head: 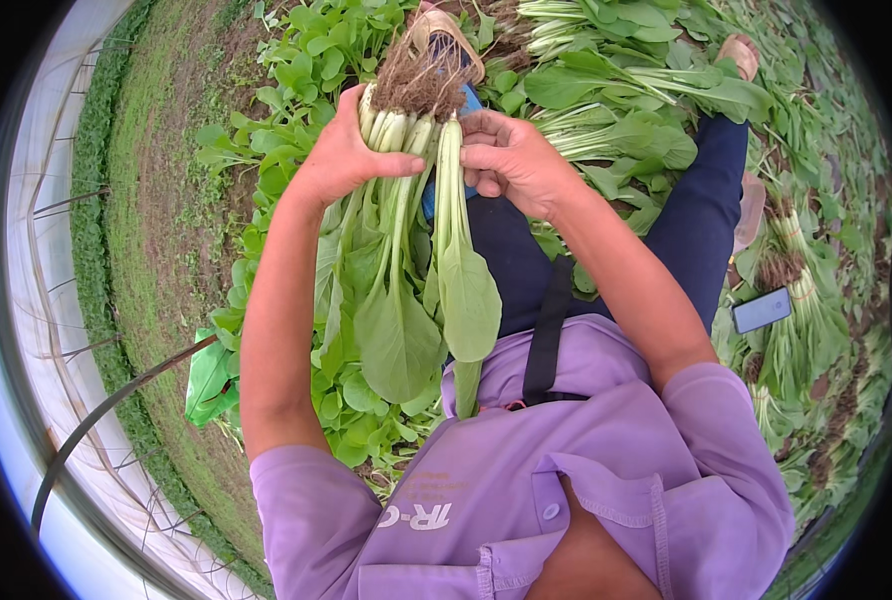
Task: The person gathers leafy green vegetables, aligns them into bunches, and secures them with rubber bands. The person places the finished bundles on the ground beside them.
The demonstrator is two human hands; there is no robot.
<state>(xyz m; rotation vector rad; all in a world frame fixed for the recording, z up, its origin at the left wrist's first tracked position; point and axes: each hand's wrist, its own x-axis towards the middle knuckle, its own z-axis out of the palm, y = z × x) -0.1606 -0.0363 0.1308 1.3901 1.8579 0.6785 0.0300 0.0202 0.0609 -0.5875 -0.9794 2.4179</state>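
My left hand (356,154) is closed round a bunch of leafy greens (393,135) with pale stems, its thumb across the front. The brown roots (419,82) point away from me and the broad leaves hang towards my lap. At the bunch's right side my right hand (509,157) pinches a leafy green plant (452,172) near its root end, between thumb and fingers. That plant lies beside the bunch, its leaf over my thigh. Part of something blue (429,199) shows behind the stems.
Uprooted greens (588,135) lie in piles beyond my right hand. Tied bundles (798,232) and a phone (761,310) are at the right, outside my leg. Low leafy plants (288,165) grow at the left, with a green plastic bag (209,382) near a curved rod (115,397).
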